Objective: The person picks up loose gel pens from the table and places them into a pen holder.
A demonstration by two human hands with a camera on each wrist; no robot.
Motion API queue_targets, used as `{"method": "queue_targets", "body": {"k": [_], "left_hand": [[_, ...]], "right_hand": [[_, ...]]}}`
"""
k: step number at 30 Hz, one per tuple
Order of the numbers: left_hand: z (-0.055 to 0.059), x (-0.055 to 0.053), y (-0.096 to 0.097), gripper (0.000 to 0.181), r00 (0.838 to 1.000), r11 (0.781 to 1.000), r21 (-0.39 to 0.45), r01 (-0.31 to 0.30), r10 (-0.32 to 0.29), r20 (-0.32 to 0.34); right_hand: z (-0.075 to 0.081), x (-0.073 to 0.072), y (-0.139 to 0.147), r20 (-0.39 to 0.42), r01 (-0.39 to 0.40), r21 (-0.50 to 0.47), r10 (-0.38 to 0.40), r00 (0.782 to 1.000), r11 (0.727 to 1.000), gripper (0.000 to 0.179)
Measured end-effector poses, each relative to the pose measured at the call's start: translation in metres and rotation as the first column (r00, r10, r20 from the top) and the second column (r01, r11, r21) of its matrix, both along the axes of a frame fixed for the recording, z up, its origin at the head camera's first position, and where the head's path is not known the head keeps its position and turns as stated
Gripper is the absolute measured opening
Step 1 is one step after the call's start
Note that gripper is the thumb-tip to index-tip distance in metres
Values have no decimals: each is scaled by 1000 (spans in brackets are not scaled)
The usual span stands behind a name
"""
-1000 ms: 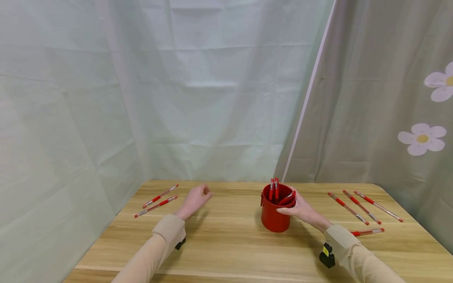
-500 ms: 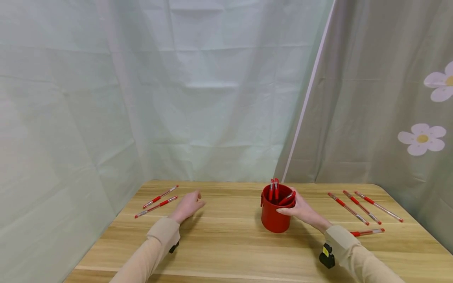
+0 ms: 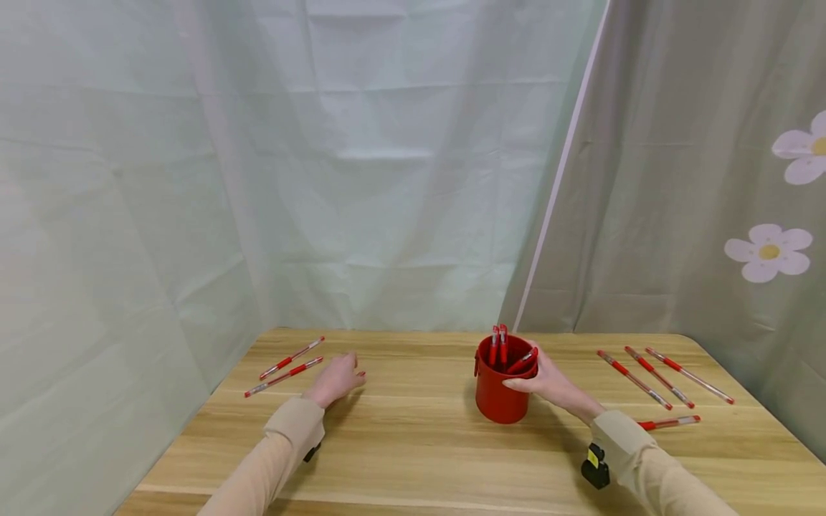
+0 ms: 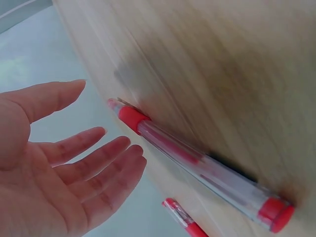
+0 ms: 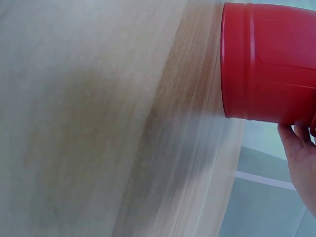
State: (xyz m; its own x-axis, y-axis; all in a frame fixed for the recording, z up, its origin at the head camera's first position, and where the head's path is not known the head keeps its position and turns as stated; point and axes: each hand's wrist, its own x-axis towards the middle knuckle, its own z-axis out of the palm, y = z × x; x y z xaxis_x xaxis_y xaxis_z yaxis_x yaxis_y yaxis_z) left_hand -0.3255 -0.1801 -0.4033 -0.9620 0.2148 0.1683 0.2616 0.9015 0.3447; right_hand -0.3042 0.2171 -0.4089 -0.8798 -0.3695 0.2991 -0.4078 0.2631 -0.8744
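Observation:
My right hand [image 3: 551, 380] holds the red cylindrical pen holder [image 3: 503, 400] from its right side, thumb near the front rim. Several red pens [image 3: 503, 347] stand or lean in it. In the right wrist view the holder [image 5: 276, 64] shows side-on, with fingertips against it. My left hand [image 3: 334, 380] hovers over the table, just right of two red pens lying there, a nearer pen [image 3: 284, 378] and a farther pen [image 3: 292, 358]. The left wrist view shows its fingers apart and relaxed, holding nothing, with a clear-barrelled red pen [image 4: 197, 163] lying close by.
Three slanting red pens lie at the table's right, among them a middle pen [image 3: 660, 377]. Another pen [image 3: 674, 423] is partly hidden by the right sleeve. Pale curtains [image 3: 387, 179] hang behind the wooden table [image 3: 413, 459].
My left hand has moved left and slightly nearer, towards the two pens on that side. The right hand and the pen holder have stayed in place.

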Motion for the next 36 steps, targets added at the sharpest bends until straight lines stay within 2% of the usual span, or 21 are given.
{"method": "queue_targets", "body": {"k": [10,18,23,36], "left_hand": [[0,4,-3,22,999,999,-23,-33,33,24],[1,5,-3,24,999,998,-59,-35,37,23],[-2,3,-3,23,1000,995,-94,-19,19,-3],[0,4,2,21,1000,984,-178,-9,4,-31]], "right_hand": [[3,2,-2,13,0,-13,0,1000,1000,70],[25,21,-10,17,1,2,-1,1000,1000,69],[24,19,-10,-9,11,4,-11,1000,1000,71],[24,20,-9,8,0,2,0,1000,1000,71]]}}
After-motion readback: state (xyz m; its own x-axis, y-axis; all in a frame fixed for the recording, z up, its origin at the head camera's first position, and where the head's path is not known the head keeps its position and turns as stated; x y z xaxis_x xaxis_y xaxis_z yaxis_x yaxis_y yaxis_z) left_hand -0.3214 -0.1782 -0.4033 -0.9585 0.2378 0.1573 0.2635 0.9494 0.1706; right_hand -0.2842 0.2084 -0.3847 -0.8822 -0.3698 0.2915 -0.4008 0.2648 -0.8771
